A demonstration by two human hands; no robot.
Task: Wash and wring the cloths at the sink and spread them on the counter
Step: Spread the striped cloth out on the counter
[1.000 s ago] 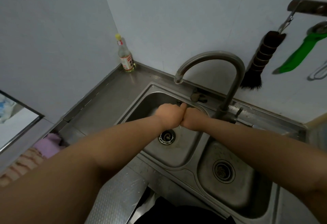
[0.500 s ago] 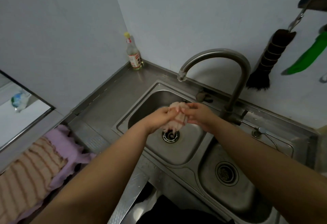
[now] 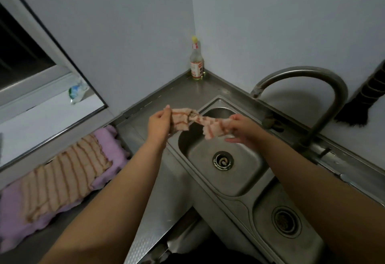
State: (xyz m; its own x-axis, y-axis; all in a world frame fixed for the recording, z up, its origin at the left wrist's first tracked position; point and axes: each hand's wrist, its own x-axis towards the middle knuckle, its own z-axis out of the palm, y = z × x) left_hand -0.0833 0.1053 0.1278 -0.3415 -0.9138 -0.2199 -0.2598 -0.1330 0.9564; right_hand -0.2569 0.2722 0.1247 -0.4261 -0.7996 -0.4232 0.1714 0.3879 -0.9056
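A striped cloth [image 3: 194, 122] is held stretched over the sink [image 3: 235, 176], at its 11 o'clock edge. One end is gripped by the curled left hand [image 3: 159, 125], the other is pinched by the right hand [image 3: 242, 129]. At 9 o'clock, a second striped cloth [image 3: 62, 175] is spread over a purple cloth [image 3: 110, 140] on the surface [image 3: 166, 182].

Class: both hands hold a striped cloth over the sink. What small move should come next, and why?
Probably carry the striped cloth left toward the counter. The left hand and right hand hold it stretched open, and two spread cloths already lie there.
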